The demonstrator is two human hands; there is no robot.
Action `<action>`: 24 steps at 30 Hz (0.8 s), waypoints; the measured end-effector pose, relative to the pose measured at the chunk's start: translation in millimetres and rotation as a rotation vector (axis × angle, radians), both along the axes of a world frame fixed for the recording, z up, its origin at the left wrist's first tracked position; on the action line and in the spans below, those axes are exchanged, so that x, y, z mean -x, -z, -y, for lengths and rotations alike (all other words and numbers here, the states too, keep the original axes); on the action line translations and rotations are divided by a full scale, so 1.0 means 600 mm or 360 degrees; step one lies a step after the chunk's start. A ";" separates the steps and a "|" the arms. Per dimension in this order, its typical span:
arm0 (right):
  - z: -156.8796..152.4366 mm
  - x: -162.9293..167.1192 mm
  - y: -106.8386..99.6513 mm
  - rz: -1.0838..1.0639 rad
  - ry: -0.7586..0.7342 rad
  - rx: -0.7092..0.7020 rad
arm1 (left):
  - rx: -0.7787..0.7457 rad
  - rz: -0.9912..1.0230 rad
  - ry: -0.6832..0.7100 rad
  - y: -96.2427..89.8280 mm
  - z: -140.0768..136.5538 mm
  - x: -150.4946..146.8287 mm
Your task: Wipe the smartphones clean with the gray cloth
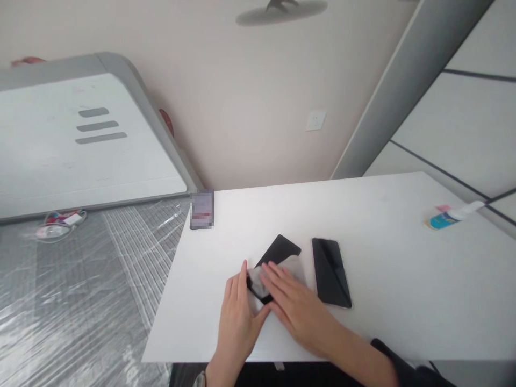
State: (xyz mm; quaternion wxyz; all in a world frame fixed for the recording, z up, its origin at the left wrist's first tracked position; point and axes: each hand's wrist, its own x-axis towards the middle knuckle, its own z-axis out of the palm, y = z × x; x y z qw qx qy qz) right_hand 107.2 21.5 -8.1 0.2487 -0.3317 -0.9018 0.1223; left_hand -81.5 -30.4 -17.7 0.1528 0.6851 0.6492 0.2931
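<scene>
A black smartphone (281, 248) lies tilted on the white table in front of me. My left hand (236, 314) grips it at its near left end, the fingers along one side and the thumb by the near edge. Under the fingers of my right hand (296, 303) is a pale grey cloth (296, 264), pressed onto the phone's dark screen. The cloth and right hand hide much of the phone's middle. A second dark-screened phone (331, 273) rests just right of my right hand, touched by neither hand.
At the table's (387, 258) far left corner lies a blurred-out device or card (202, 209). A blue and white bottle (443, 219) lies to the far right. A plastic-covered mattress (80, 279) borders the table's left side, with a cable bundle (60, 223) on it.
</scene>
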 end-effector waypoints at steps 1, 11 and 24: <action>0.007 0.001 -0.002 0.0092 -0.0135 0.0069 | 0.0002 0.0019 -0.0006 0.001 0.000 0.001; -0.033 -0.010 -0.007 0.0368 -0.0283 0.0359 | 0.0008 0.0059 0.0004 -0.001 0.000 0.001; -0.039 -0.007 -0.001 0.0408 0.0049 0.0381 | -0.0009 0.0014 0.0034 -0.002 -0.002 0.003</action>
